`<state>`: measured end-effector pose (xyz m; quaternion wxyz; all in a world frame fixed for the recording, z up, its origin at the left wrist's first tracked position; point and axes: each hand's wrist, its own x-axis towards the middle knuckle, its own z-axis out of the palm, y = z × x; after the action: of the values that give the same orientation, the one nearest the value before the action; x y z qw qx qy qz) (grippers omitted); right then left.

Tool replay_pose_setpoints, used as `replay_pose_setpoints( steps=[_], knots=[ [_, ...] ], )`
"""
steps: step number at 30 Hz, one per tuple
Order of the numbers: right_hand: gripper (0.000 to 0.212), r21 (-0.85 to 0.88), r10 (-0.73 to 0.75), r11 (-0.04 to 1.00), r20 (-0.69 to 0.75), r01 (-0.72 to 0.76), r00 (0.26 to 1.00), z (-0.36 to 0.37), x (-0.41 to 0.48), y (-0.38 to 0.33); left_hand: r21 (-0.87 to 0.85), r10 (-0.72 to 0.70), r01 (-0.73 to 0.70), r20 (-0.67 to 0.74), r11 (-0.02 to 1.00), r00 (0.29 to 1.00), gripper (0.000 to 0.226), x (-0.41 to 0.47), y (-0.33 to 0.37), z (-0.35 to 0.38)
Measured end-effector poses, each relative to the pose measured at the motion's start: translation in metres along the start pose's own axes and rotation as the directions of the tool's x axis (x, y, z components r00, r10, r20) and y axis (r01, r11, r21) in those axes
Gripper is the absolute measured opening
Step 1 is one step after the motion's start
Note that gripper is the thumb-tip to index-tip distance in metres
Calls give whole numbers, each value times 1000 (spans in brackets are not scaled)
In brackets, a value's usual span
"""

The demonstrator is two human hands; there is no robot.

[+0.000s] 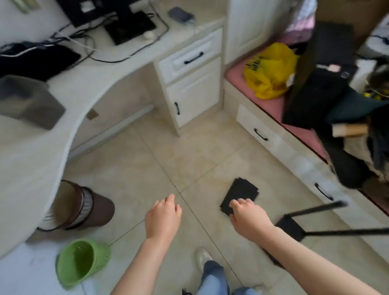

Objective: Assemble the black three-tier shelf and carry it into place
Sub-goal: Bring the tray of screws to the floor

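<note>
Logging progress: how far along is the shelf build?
Done: nothing looks assembled; black panels lie flat on the floor, and a black leg frame lies apart beside them. In hand: right hand is over the panels, grip unclear; left hand holds nothing. Left: all joining, then carrying.

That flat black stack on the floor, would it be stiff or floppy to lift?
The black stack looks thin with straight edges, so probably stiff and light. Its offset corners suggest separate sheets that may slide apart.
</note>
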<state>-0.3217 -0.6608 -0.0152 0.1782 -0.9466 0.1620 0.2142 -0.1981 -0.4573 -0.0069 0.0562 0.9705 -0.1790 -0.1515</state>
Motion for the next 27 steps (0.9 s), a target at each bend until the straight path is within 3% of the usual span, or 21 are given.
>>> replay_pose_setpoints(
  steps=[10,27],
  knots=[
    [32,-70,-211,975,-1,211,977,-50,113,-138,-183,-284,257,-135,949,949,27,34,-133,-66],
    [32,-155,-511,842,73,516,856,-134,279,-317,-373,-634,545,-175,750,753,29,144,-254,-152]
  ],
)
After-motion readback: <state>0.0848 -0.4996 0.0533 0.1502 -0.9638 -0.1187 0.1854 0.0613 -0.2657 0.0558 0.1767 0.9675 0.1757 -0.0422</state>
